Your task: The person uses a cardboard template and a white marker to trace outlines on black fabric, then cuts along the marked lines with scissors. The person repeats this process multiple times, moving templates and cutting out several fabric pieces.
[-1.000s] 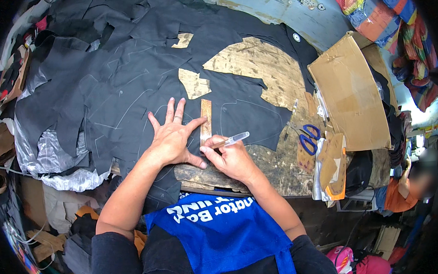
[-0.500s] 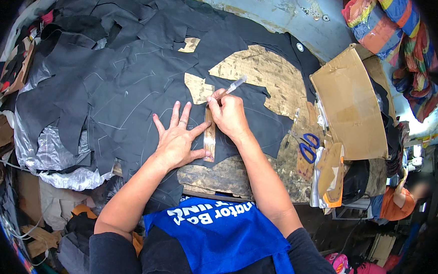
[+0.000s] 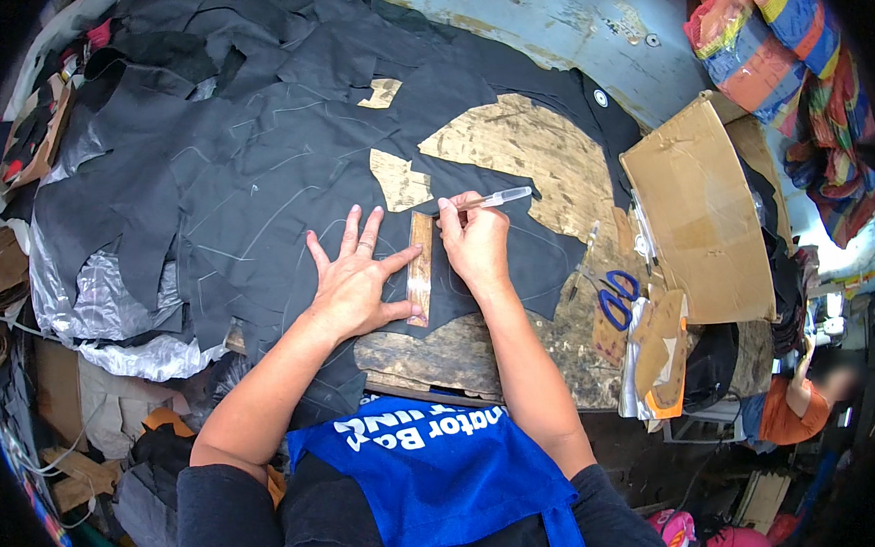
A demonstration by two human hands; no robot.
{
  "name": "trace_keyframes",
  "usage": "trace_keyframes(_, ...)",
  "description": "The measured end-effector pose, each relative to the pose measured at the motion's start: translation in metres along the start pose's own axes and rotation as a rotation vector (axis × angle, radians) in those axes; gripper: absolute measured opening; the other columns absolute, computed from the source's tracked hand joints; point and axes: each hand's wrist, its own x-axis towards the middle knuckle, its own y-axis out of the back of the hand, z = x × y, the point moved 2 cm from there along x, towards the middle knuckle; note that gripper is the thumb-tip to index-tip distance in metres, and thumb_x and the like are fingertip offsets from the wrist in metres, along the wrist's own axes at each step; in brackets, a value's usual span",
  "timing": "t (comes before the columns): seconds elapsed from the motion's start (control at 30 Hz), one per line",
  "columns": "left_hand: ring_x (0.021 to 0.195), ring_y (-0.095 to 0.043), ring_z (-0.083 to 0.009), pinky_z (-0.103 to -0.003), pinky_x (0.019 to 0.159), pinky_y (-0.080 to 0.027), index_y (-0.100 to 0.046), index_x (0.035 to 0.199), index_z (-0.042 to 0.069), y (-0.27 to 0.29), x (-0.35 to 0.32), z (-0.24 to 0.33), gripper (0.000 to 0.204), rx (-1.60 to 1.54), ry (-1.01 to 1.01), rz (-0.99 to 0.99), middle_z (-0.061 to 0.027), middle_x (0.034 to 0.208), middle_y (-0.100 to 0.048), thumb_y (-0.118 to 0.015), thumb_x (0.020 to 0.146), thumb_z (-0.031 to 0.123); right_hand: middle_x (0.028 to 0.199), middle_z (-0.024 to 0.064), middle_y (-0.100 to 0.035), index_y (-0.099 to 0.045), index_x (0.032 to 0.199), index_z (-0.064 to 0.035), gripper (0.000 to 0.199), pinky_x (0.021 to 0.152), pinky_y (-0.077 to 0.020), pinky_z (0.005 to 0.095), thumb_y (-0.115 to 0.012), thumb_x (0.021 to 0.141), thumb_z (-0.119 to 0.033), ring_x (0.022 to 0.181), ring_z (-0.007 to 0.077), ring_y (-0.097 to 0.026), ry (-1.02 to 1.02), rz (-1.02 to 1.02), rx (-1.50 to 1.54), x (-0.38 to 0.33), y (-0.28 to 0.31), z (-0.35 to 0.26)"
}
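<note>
My left hand [image 3: 353, 287] lies spread on the black material [image 3: 284, 223], fingers apart. Its thumb and forefinger press on a narrow brown strip [image 3: 421, 275], which resembles a small wooden or card template. Just right of the strip, my right hand [image 3: 475, 241] pinches a pen [image 3: 501, 198] with a clear, whitish end that points right. The pen lies nearly level, its writing tip hidden by or close to my fingers. Thin pale curved lines mark the material around both hands. Beyond my hands lies a tan, irregular card-like piece [image 3: 399, 180].
Worn wooden tabletop [image 3: 541, 157] shows between the pieces. To the right are blue-handled scissors [image 3: 617, 299], a stack of tan templates and papers [image 3: 655, 355], and a cardboard box [image 3: 699, 212]. Striped sacks [image 3: 764, 38] hang at the upper right. A person in orange [image 3: 794, 407] is farther off.
My right hand has moved slightly right and down, away from the strip's upper end, which now shows. The pen has swung from slanting upward to nearly level. My left hand stays in place.
</note>
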Motion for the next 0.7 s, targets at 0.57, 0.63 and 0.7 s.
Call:
trace_keyframes(0.57, 0.144, -0.002, -0.0358, -0.076, 0.1, -0.003, -0.055, 0.13, 0.034, -0.002, 0.001, -0.001, 0.076, 0.013, 0.007, 0.007, -0.0183, 0.154, -0.015, -0.079, 0.06, 0.053, 0.074, 0.0165, -0.06, -0.057, 0.083, -0.0014, 0.009, 0.063, -0.0487, 0.0415, -0.064, 0.084, -0.007, 0.07, 0.034, -0.06, 0.224, -0.261, -0.11, -0.11, 0.041, -0.037)
trace_keyframes(0.63, 0.144, -0.003, -0.0358, -0.076, 0.1, -0.003, -0.055, 0.13, 0.034, -0.002, 0.0, -0.001, 0.076, 0.001, 0.007, 0.009, -0.0182, 0.154, -0.015, -0.079, 0.06, 0.053, 0.076, 0.0156, -0.062, -0.06, 0.085, -0.0006, 0.008, 0.065, -0.0504, 0.0387, -0.065, 0.083, -0.006, 0.071, 0.031, -0.063, 0.03, -0.388, -0.095, -0.121, 0.044, -0.033)
trace_keyframes(0.7, 0.143, -0.005, -0.0366, -0.076, 0.1, -0.003, -0.055, 0.129, 0.035, -0.002, 0.0, -0.001, 0.077, -0.002, 0.005, 0.022, -0.0179, 0.153, -0.015, -0.08, 0.059, 0.051, 0.08, 0.0149, -0.065, -0.062, 0.086, 0.001, 0.007, 0.067, -0.0515, 0.0342, -0.066, 0.083, -0.004, 0.073, 0.0266, -0.065, 0.111, -0.292, 0.053, -0.119, 0.04, -0.03)
